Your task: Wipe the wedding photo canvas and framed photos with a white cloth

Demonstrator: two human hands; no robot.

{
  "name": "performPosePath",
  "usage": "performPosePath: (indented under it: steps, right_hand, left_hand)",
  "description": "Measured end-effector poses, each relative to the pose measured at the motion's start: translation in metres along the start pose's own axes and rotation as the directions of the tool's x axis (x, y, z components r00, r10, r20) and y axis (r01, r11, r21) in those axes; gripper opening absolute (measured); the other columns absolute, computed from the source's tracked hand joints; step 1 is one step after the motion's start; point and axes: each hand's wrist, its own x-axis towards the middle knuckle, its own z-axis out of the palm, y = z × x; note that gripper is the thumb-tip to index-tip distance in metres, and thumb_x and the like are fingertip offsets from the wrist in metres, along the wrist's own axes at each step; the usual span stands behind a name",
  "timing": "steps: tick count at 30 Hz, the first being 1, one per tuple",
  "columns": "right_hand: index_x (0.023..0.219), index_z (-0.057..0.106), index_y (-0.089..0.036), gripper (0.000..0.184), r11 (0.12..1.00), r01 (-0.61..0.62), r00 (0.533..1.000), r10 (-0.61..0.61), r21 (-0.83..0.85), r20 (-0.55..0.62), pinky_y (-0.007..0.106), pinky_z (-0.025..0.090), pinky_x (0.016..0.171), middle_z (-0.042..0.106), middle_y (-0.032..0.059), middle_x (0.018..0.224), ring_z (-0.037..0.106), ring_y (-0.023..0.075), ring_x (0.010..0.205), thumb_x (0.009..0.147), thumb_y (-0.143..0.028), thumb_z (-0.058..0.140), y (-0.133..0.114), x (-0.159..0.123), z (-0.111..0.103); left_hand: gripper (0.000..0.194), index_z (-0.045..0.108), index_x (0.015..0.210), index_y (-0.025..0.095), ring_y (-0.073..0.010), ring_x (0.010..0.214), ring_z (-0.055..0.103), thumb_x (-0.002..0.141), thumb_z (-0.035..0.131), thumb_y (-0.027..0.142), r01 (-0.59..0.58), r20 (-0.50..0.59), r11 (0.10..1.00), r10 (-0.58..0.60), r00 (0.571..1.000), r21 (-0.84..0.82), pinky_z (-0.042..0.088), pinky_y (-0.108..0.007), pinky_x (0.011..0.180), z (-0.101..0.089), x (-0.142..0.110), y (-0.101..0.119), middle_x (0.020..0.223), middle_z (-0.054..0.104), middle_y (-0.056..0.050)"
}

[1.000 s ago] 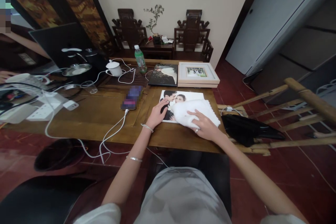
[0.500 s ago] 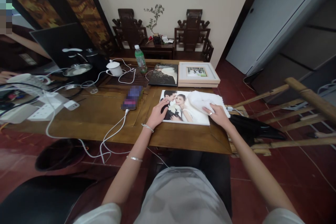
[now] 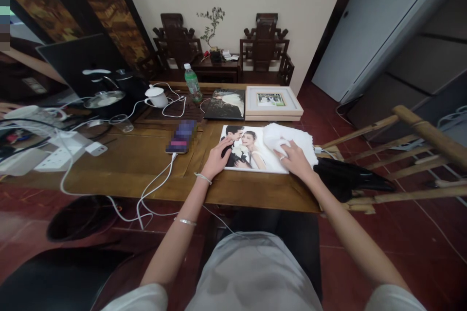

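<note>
A wedding photo print [image 3: 242,150], showing a couple and a bouquet, lies flat on the wooden table [image 3: 251,189]. My left hand [image 3: 218,156] rests on its left edge, fingers stretched out and holding nothing. Over the right part of the print is a crumpled white cloth [image 3: 292,133]. My right hand [image 3: 297,159] presses on this cloth, with the fingers bent into it and the fingertips partly sunk in its folds.
Behind the print are a dark photo panel [image 3: 226,104] and a pale picture frame [image 3: 273,103]. To the left lie a phone [image 3: 181,137], white cables and a power strip [image 3: 62,153]. A bottle [image 3: 192,83] and lidded cup [image 3: 156,96] stand farther back. Another person's arm [image 3: 36,64] is at far left.
My right hand has shifted slightly left over the print, and its fingers now show more on top of the cloth. My left hand stays on the print's left edge.
</note>
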Motion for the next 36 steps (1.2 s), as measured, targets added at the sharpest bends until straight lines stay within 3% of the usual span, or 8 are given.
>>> performPosePath:
  steps: [4, 8, 11, 15, 20, 24, 28, 36]
  right_hand:
    - [0.090, 0.065, -0.017, 0.017, 0.994, 0.110, 0.991, -0.108, -0.019, 0.076, 0.054, 0.026, 0.110, 0.062, 0.0195, 0.118, 0.044, 0.0311, 0.128, 0.085, -0.021, 0.049, -0.031, -0.027, 0.003]
    - [0.087, 0.065, -0.018, 0.018, 0.970, 0.243, 0.954, -0.239, 0.001, 0.183, 0.052, 0.030, 0.109, 0.063, 0.0159, 0.119, 0.044, 0.0280, 0.129, 0.086, -0.017, 0.047, -0.043, -0.034, -0.007]
    - [0.081, 0.063, -0.022, 0.018, 0.982, 0.186, 0.964, -0.190, 0.038, 0.187, 0.047, 0.038, 0.103, 0.066, 0.0109, 0.113, 0.052, 0.0283, 0.121, 0.090, -0.027, 0.048, -0.032, -0.020, -0.013]
    - [0.067, 0.056, -0.022, 0.030, 0.995, 0.073, 0.991, -0.079, 0.062, 0.112, 0.041, 0.047, 0.089, 0.069, 0.0074, 0.085, 0.063, 0.0282, 0.096, 0.090, -0.039, 0.049, -0.004, 0.005, -0.012]
    - [0.065, 0.054, -0.022, 0.033, 1.000, -0.016, 1.000, 0.016, 0.026, 0.003, 0.038, 0.048, 0.077, 0.064, 0.0043, 0.071, 0.060, 0.0233, 0.073, 0.091, -0.041, 0.045, 0.023, 0.024, -0.006]
    - [0.072, 0.059, -0.021, 0.027, 0.999, -0.044, 0.997, 0.042, -0.029, -0.065, 0.041, 0.047, 0.082, 0.065, 0.0085, 0.079, 0.061, 0.0267, 0.083, 0.090, -0.037, 0.047, 0.023, 0.021, 0.004]
    - [0.088, 0.065, -0.019, 0.018, 0.996, -0.012, 0.995, 0.004, -0.085, -0.095, 0.049, 0.041, 0.097, 0.064, 0.0161, 0.108, 0.055, 0.0315, 0.109, 0.087, -0.028, 0.049, 0.007, 0.003, 0.013]
    - [0.091, 0.066, -0.017, 0.016, 0.980, 0.163, 0.987, -0.161, -0.117, 0.024, 0.053, 0.033, 0.107, 0.060, 0.0184, 0.123, 0.048, 0.0300, 0.124, 0.085, -0.020, 0.052, -0.026, -0.036, 0.005]
  left_hand:
    - [0.031, 0.062, 0.116, 0.016, -0.0212, 0.130, 0.047, 0.091, 0.046, 0.024, -0.004, 0.001, 1.000, 0.004, 1.000, 0.003, 0.035, -0.041, 0.112, 0.000, 0.000, 0.001, 0.134, 0.056, -0.011]
    - [0.032, 0.062, 0.117, 0.015, -0.0214, 0.130, 0.047, 0.091, 0.047, 0.024, 0.000, 0.005, 1.000, 0.000, 1.000, 0.002, 0.034, -0.040, 0.113, 0.000, 0.000, 0.001, 0.134, 0.056, -0.011]
    - [0.032, 0.062, 0.117, 0.015, -0.0214, 0.130, 0.046, 0.091, 0.047, 0.024, 0.000, 0.005, 1.000, 0.000, 1.000, 0.000, 0.034, -0.040, 0.113, 0.000, 0.000, 0.001, 0.134, 0.056, -0.011]
    - [0.032, 0.062, 0.117, 0.015, -0.0215, 0.130, 0.046, 0.091, 0.046, 0.024, 0.001, -0.001, 1.000, -0.001, 1.000, 0.002, 0.035, -0.041, 0.112, 0.000, 0.000, 0.002, 0.134, 0.056, -0.011]
    - [0.030, 0.062, 0.116, 0.015, -0.0212, 0.130, 0.046, 0.091, 0.047, 0.024, 0.005, 0.000, 1.000, -0.005, 1.000, 0.002, 0.035, -0.041, 0.112, -0.001, 0.000, 0.005, 0.135, 0.055, -0.012]
    - [0.030, 0.062, 0.116, 0.016, -0.0206, 0.130, 0.047, 0.091, 0.046, 0.024, -0.005, -0.006, 1.000, 0.005, 1.000, -0.002, 0.035, -0.040, 0.112, -0.001, 0.001, 0.006, 0.135, 0.056, -0.011]
    - [0.030, 0.062, 0.116, 0.016, -0.0210, 0.130, 0.047, 0.091, 0.046, 0.024, -0.001, -0.006, 1.000, 0.001, 1.000, -0.002, 0.035, -0.040, 0.112, 0.000, 0.001, 0.004, 0.135, 0.055, -0.011]
    - [0.031, 0.062, 0.116, 0.018, -0.0208, 0.130, 0.047, 0.091, 0.046, 0.025, -0.009, 0.001, 1.000, 0.009, 1.000, 0.010, 0.035, -0.041, 0.112, 0.000, 0.000, 0.000, 0.134, 0.056, -0.009]
